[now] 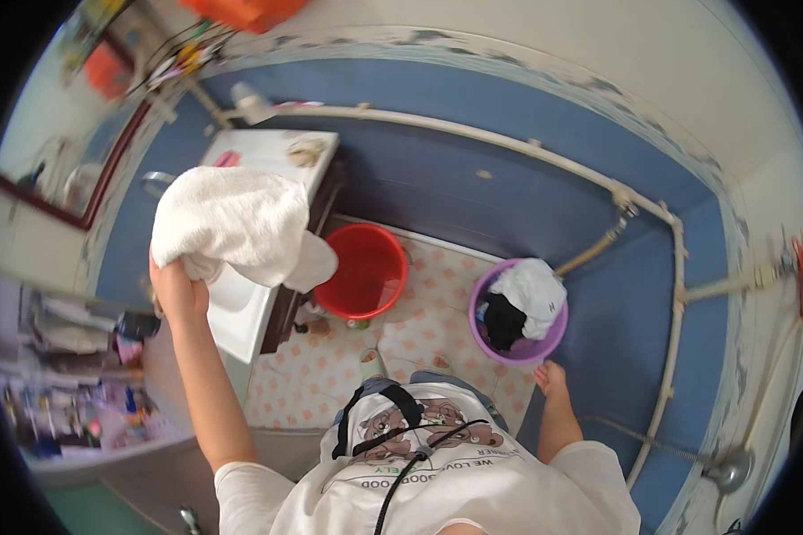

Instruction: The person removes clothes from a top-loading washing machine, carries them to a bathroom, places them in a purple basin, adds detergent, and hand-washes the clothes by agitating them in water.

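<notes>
My left hand (pixel 179 287) is raised over the white washbasin counter (pixel 244 334), gripping a white terry towel (pixel 234 214). The towel drapes over the fingers and hides most of them, and one end hangs to the right, near a red bucket (pixel 361 267) on the floor. Low at my right side, my right hand (pixel 550 378) has loosely bent fingers and nothing visible in it. Just beyond it stands a purple basin (pixel 478 338) holding a white garment (pixel 535 294) and a black cloth (pixel 505 321).
A white pipe (pixel 441 124) runs along the blue tiled wall, with a hose (pixel 585 254) dropping behind the basin. At left are a framed mirror (pixel 73 147) and cluttered shelves (pixel 73 401). Small bottles (pixel 311 326) stand beside the vanity. A shower head (pixel 733 468) is at lower right.
</notes>
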{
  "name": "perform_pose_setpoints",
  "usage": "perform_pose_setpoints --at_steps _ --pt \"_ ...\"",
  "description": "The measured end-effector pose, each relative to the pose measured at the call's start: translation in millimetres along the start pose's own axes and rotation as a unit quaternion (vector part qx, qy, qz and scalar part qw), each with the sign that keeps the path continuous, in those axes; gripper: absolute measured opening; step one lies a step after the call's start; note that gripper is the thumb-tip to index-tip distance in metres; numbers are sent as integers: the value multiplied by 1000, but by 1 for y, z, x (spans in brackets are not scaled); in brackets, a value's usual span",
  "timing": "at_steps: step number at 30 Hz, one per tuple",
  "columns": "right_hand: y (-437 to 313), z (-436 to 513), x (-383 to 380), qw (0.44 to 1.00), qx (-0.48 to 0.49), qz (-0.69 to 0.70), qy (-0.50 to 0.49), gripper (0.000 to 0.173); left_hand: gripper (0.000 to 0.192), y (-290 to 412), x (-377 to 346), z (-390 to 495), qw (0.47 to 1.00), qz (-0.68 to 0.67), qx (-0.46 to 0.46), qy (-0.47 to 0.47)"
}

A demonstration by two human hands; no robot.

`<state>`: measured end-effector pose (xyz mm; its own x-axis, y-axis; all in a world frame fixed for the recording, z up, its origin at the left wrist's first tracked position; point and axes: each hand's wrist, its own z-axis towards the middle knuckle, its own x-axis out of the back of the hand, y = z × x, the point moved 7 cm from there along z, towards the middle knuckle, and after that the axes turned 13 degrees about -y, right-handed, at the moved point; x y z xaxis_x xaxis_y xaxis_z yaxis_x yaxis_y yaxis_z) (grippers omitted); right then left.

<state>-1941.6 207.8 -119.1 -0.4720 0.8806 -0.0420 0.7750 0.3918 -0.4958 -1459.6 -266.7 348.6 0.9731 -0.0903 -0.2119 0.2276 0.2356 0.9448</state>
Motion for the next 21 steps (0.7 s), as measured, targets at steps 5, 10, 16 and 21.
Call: perform_pose_setpoints --at_steps 5,10,16,21 --pt "-4 -4 -62 990 11 -129 -54 26 28 18 112 12 988 -137 -11 76" --pt "-15 -10 -146 969 52 -212 -115 20 35 9 180 26 947 -285 22 148" --pt "-1 -27 -232 931 75 -322 -157 19 37 -24 241 23 918 -333 -40 212" --pt "35 -37 -294 901 94 -363 -218 15 36 -159 365 -46 906 -342 41 245"
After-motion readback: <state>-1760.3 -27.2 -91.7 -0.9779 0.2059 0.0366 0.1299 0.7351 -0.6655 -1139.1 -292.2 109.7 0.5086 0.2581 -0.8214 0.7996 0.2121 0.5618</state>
